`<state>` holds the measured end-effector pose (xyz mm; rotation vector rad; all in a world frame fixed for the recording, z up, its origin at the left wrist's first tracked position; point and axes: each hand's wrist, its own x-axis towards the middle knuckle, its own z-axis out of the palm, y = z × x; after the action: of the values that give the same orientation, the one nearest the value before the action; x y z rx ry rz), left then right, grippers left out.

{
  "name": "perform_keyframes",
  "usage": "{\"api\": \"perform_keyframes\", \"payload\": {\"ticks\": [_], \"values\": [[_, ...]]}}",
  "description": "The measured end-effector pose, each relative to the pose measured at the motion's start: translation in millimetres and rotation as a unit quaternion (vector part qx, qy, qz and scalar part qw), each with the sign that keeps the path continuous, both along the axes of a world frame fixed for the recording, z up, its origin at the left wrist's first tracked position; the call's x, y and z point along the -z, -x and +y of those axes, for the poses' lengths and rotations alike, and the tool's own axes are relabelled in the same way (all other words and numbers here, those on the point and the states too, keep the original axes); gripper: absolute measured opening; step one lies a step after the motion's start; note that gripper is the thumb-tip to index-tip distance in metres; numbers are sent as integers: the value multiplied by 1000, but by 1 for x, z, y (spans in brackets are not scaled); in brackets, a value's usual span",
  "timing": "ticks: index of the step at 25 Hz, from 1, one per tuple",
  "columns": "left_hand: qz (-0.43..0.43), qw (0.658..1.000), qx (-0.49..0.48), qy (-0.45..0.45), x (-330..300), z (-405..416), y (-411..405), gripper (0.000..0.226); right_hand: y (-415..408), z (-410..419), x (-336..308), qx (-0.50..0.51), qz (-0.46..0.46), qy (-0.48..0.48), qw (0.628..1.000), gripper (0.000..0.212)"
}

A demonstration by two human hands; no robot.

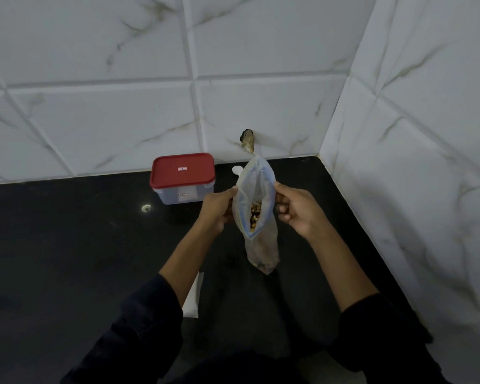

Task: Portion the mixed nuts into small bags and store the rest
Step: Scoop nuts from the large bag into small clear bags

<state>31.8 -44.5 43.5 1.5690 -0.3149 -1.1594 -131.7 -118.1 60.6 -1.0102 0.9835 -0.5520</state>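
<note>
Both hands hold the nut bag open above the counter [67, 245].
Left hand [218, 207] and right hand [294, 210] fingers pinch opposite rims; zip bag [257, 189] hangs lengthwise between them, nuts [254, 214] below.

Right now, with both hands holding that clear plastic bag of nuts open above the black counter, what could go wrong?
1. The clear plastic zip bag hangs in the air, pinched only at its rim by the left hand and right hand; a slip could spill the mixed nuts.
2. The red-lidded plastic container is shut, so nothing is ready to catch them.
</note>
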Motion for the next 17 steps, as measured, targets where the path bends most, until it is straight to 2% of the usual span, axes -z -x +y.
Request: {"api": "perform_keyframes", "payload": {"ticks": [3, 6, 8, 10, 12, 14, 17], "values": [[83, 996, 23, 11, -5, -6, 4, 15, 0, -2, 0, -32, -40, -22, 998, 15], [208, 977, 42, 28, -9, -8, 8, 21, 3, -1, 4, -48, -81, -62, 994, 16], [290, 956, 15, 37, -9, -8, 10, 22, 9, 0, 6, -47, -111, -88, 989, 19], [313, 949, 7, 45, -7, -10, 12, 22, 16, 0, 7, -43, -104, -80, 990, 22], [305, 950, 28, 54, -10, -13, 16, 26, 21, 2, 5, -32, 14, 19, 999, 25], [249, 965, 52, 61, -19, -17, 22, 30, 17, 3, 1, -24, 142, 156, 977, 36], [173, 980, 78, 59, -32, -28, 27, 35, 4, -4, -14, -22, 194, 272, 942, 41]]}}
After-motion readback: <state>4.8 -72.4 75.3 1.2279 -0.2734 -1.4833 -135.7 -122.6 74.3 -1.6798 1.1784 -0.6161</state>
